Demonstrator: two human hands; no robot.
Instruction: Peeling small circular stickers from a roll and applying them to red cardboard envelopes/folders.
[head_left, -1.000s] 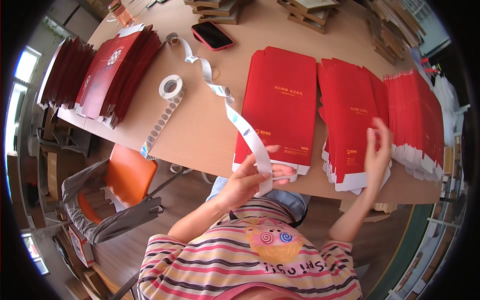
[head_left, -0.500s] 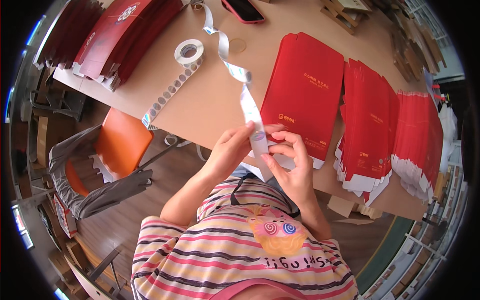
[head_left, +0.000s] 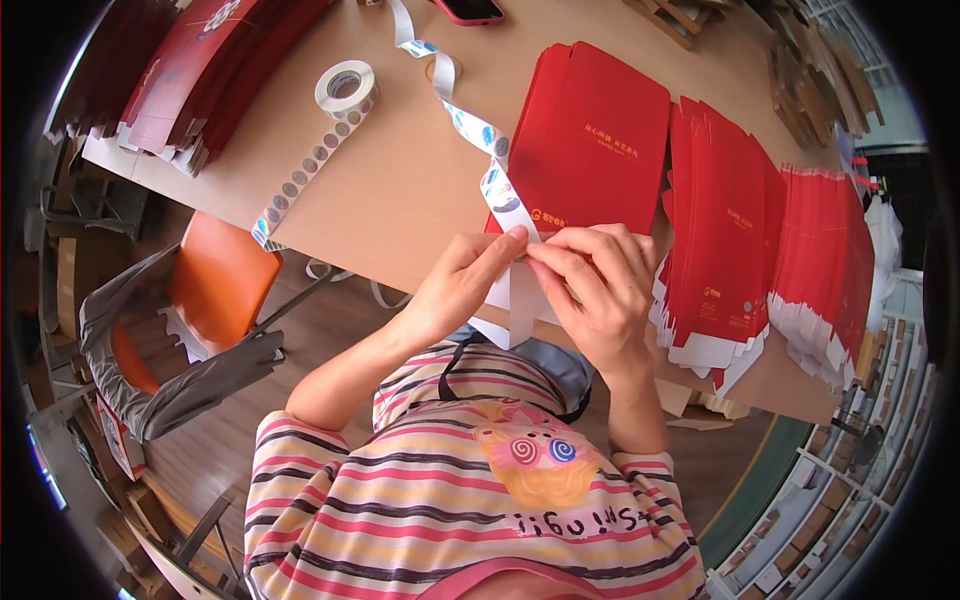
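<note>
A big brown table (head_left: pixel 400 190) filled the top of the view, with an orange chair (head_left: pixel 215 285) beside it on a wooden floor. Both hands met at the near edge of the table. The left hand (head_left: pixel 455 290) had its thumb and first finger pressed close together, pinching a long white sticker strip (head_left: pixel 490 175). The right hand (head_left: pixel 600 285) had its fingers curled in tight, and its fingertips pinched the same strip right next to the left fingers. The fingertips of both hands almost touched.

The strip was thin and white, with small shiny round stickers on it. It ran from the hands up across the table, bending as it went. A loose end hung down below the hands. A flat red box (head_left: pixel 590 150) lay just beside the hands, and more red boxes (head_left: pixel 740 240) were stacked to the right. A roll of stickers (head_left: pixel 345 88) sat farther off on the left.
</note>
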